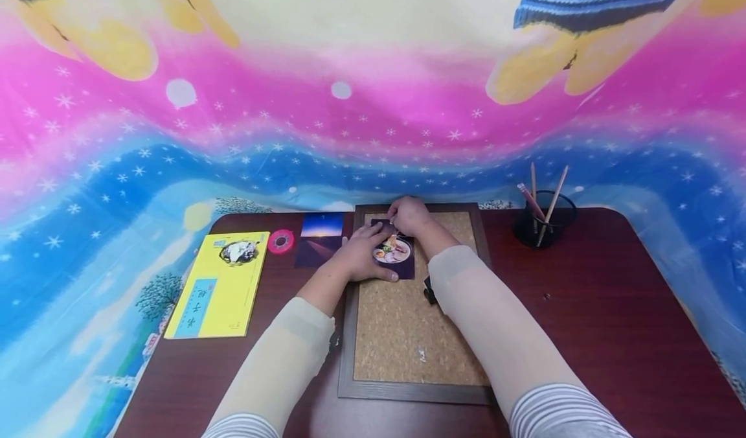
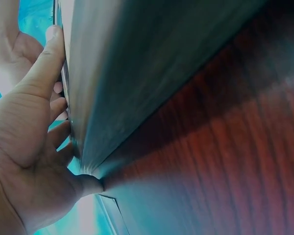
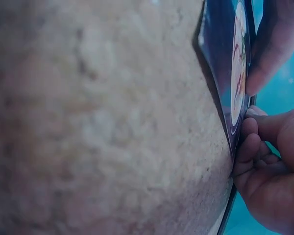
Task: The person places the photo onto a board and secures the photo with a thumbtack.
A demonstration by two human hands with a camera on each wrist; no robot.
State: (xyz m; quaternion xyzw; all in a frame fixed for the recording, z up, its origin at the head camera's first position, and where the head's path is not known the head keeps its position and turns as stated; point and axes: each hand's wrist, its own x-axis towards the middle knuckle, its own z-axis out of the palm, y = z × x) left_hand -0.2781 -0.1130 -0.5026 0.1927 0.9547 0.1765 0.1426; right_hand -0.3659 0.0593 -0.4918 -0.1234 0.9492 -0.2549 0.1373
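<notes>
1. Nearest: pale sleeves (image 1: 486,315) with striped grey cuffs; both forearms reach forward over a dark red, wood-grained table (image 1: 594,334).
2. Board (image 1: 402,328): rectangular, speckled cork, grey-brown frame; small shiny bits (image 1: 422,355) near its lower end.
3. Photo (image 1: 405,271): thin, glossy, dark, with a round bowl of food; lies on the upper left of the cork.
4. Left hand (image 1: 367,256): palm down, fingers spread wide across the photo's left side, pressing, not gripping.
5. Right hand (image 1: 412,216): bent inward at the photo's top edge, fingers curled, thumb near forefinger. Narrow grip; cannot tell what sits between the tips.
6. Right wrist view adds the photo's near corner, slightly raised off the cork. Left wrist view adds the frame's thick side; the photo's picture shows only in the other two.
7. Left of board: sunset photo (image 1: 320,243), round pink tape (image 1: 282,241), flat yellow book (image 1: 218,295).
8. Far right: round black mesh cup (image 1: 533,230) with pencils (image 1: 556,193).
9. Farthest: wavy printed cloth (image 1: 373,127), pink and blue, snowflakes.
</notes>
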